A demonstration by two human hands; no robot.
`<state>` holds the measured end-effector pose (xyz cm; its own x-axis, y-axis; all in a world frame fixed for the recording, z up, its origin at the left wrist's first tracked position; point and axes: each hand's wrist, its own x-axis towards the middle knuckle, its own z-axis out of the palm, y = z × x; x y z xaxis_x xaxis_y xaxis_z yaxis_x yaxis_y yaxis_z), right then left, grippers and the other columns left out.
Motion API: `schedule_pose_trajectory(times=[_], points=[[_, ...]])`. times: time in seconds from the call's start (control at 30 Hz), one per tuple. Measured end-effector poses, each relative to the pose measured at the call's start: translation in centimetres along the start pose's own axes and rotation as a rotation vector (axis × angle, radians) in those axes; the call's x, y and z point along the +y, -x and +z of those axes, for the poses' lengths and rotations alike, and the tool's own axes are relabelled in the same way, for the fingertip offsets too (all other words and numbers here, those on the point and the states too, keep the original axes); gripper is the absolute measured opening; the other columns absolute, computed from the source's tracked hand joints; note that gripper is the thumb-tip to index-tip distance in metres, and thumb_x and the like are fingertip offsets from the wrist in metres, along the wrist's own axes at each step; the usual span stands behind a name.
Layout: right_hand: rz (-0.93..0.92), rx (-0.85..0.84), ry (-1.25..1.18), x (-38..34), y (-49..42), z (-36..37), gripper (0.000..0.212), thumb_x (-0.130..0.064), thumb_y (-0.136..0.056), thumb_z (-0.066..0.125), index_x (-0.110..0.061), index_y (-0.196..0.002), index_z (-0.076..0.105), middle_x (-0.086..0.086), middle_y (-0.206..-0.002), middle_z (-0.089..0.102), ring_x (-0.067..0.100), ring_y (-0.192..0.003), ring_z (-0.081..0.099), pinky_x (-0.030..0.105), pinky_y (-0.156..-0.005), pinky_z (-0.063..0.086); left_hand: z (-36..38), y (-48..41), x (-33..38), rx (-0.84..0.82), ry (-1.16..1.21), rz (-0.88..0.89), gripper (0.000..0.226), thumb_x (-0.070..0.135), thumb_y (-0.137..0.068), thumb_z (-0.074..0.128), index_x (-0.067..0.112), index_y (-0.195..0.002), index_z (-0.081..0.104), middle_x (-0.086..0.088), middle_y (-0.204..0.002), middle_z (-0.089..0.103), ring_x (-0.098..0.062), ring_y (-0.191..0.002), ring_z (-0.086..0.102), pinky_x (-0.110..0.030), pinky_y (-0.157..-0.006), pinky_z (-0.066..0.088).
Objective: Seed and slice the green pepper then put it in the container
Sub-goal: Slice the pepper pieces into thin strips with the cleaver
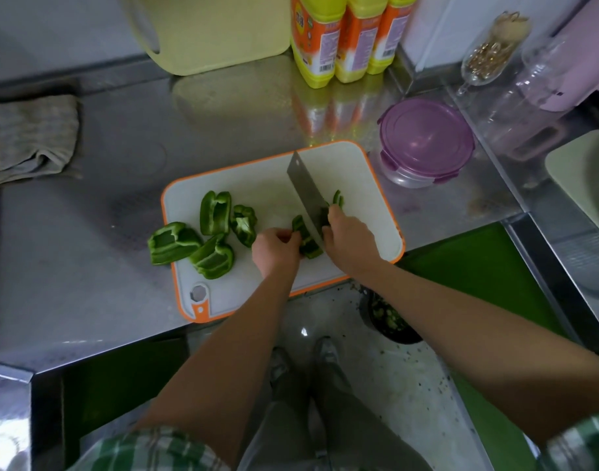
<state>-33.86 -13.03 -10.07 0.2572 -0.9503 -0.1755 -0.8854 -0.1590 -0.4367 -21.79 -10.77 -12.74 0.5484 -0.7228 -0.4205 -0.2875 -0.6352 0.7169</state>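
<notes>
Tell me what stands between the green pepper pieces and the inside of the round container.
The purple lid sits shut on the round clear plastic container, covering its opening. Nothing else visible lies between it and the green pepper pieces on the white orange-rimmed cutting board beside it.

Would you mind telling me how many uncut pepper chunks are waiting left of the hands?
4 pepper chunks: one overhanging the cutting board's left edge, one beside it, two farther back. Others may be hidden under the left hand.
</notes>
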Motion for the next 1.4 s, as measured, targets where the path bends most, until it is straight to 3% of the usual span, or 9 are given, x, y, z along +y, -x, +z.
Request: schedule_pose_trajectory(times=[0.17, 0.5, 0.7, 0.87, 1.03, 1.23, 1.4], points=[[-0.060, -0.028, 0.035, 0.9, 0.5, -1.3, 0.023, -0.021, -0.098, 0.046, -0.003, -0.113, 0.046, 0.001, -0.067, 0.042, 0.023, -0.058, 0.047, 0.030, -0.053, 0.033, 0.1, -0.4, 0.2, 0.011, 0.015, -0.063, 0.020, 0.025, -0.086, 0.070, 0.010, -0.097, 0.076, -0.008, -0.092, 0.075, -0.023, -0.089, 0.068, -0.036, -0.084, 0.055], [-0.013, -0.107, 0.049, -0.2, 1.1, -0.2, 0.020, -0.019, -0.098, 0.045, -0.006, -0.113, 0.045, 0.015, -0.092, 0.060, 0.032, -0.084, 0.060, 0.031, -0.062, 0.036, 0.1, -0.7, 0.5, 0.003, 0.030, -0.103, 0.016, 0.022, -0.084, 0.071, 0.009, -0.092, 0.077, -0.010, -0.088, 0.074, -0.025, -0.085, 0.069, -0.038, -0.081, 0.057], [0.027, -0.115, 0.152, -1.3, 1.1, 0.2, 0.021, -0.013, -0.097, 0.045, -0.008, -0.117, 0.044, 0.012, -0.097, 0.061, 0.030, -0.089, 0.061, 0.032, -0.064, 0.037, 0.0, -0.7, 0.8, -0.024, 0.007, -0.110, 0.016, 0.022, -0.084, 0.070, 0.010, -0.091, 0.078, -0.010, -0.087, 0.075, -0.026, -0.084, 0.069, -0.037, -0.080, 0.057], [-0.008, -0.080, 0.194, -1.9, 1.0, 1.1, 0.020, -0.011, -0.097, 0.045, -0.008, -0.116, 0.043, 0.010, -0.094, 0.064, 0.029, -0.086, 0.064, 0.031, -0.062, 0.038, -0.1, -0.3, 0.9, -0.032, -0.015, -0.082, 0.015, 0.022, -0.085, 0.068, 0.011, -0.089, 0.078, -0.008, -0.084, 0.074, -0.022, -0.082, 0.068, -0.028, -0.073, 0.052], [0.026, -0.005, 0.038, -1.6, 0.3, 1.2, 0.022, -0.019, -0.100, 0.041, -0.007, -0.117, 0.045, 0.012, -0.091, 0.063, 0.031, -0.082, 0.061, 0.032, -0.062, 0.035, -0.3, 0.0, 0.4, -0.051, -0.066, -0.022, 0.018, 0.025, -0.087, 0.066, 0.011, -0.086, 0.077, -0.005, -0.083, 0.074, -0.020, -0.083, 0.067, -0.025, -0.067, 0.045], [-0.007, 0.050, -0.017, -0.4, 0.5, 0.5, 0.026, -0.022, -0.100, 0.043, -0.003, -0.118, 0.045, 0.002, -0.074, 0.046, 0.023, -0.066, 0.049, 0.028, -0.054, 0.029, -0.9, 0.3, -0.2, -0.018, -0.012, -0.021, 0.017, 0.025, -0.088, 0.068, 0.010, -0.092, 0.075, -0.007, -0.084, 0.075, -0.018, -0.079, 0.067, -0.027, -0.073, 0.051], [-0.045, -0.022, 0.020, -0.2, 1.2, -0.4, 0.024, -0.023, -0.099, 0.045, -0.006, -0.115, 0.045, 0.007, -0.079, 0.053, 0.023, -0.067, 0.050, 0.030, -0.060, 0.034, -0.7, 0.0, 0.1, -0.005, 0.047, -0.091, 0.015, 0.025, -0.087, 0.070, 0.011, -0.090, 0.077, -0.008, -0.082, 0.075, -0.021, -0.082, 0.070, -0.033, -0.080, 0.056]])
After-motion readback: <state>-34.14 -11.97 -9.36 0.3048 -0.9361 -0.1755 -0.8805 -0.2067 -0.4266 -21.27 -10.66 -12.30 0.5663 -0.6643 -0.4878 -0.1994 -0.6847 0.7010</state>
